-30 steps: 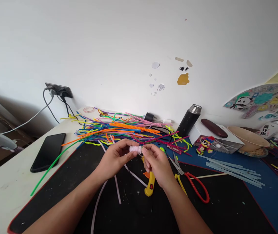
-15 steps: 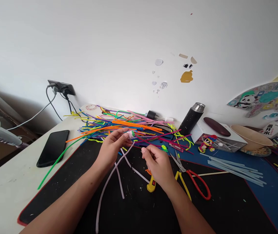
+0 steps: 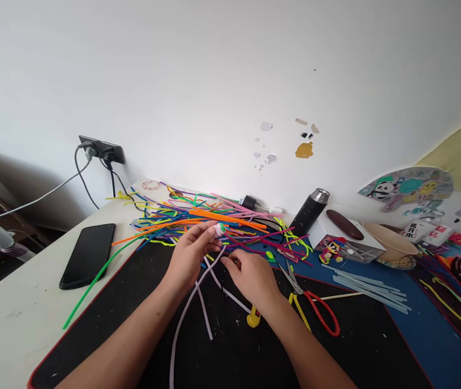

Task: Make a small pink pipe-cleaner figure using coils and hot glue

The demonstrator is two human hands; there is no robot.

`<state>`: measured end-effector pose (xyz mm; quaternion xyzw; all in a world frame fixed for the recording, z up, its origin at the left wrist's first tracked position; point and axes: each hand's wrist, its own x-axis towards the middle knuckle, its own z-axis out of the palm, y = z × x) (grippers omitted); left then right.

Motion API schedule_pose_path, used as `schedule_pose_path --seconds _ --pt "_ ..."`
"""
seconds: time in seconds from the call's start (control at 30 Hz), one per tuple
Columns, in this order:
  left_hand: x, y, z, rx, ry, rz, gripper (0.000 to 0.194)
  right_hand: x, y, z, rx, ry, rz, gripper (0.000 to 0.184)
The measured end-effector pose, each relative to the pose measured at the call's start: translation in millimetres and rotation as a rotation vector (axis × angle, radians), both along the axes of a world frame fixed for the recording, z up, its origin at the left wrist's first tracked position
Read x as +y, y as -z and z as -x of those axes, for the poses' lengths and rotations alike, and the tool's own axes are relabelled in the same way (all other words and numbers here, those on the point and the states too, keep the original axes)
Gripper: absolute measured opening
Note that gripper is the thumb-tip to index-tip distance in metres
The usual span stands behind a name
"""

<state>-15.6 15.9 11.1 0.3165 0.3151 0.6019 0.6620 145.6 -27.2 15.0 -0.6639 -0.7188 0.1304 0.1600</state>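
My left hand (image 3: 192, 253) pinches a small coil wound from a white pipe cleaner (image 3: 218, 229), with a green spot at its end. Its long loose tail (image 3: 184, 313) trails down over the black mat (image 3: 133, 292). My right hand (image 3: 250, 278) is lowered palm-down to the mat beside loose white pipe cleaner pieces (image 3: 214, 278), fingers curled near one of them; whether it grips one is not visible. Beneath its wrist lies a yellow utility knife (image 3: 253, 320).
A heap of coloured pipe cleaners (image 3: 206, 219) spreads behind the hands. Red-and-yellow scissors (image 3: 313, 308) lie right of the right hand. A black phone (image 3: 88, 254) lies at left, a black flask (image 3: 309, 212), white box (image 3: 347, 237), glue sticks (image 3: 368, 286) and bowl (image 3: 392, 240) at right.
The hands have parted: the left hand kept the white coil and raised it slightly, the right hand let go and dropped to the mat. The camera view turned a little to the right.
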Motion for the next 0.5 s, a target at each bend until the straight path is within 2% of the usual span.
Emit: schedule_pose_path --seconds 0.2,0.5 --pt "-4.4 -5.7 -1.2 -0.049 0.048 0.003 0.038 19.3 -2.1 4.6 -0.115 0.056 0.032 0.038" --pt "-6.1 -5.7 0.2 -0.069 0.113 -0.015 0.036 35.5 9.7 15.9 -0.202 0.039 0.042 0.024"
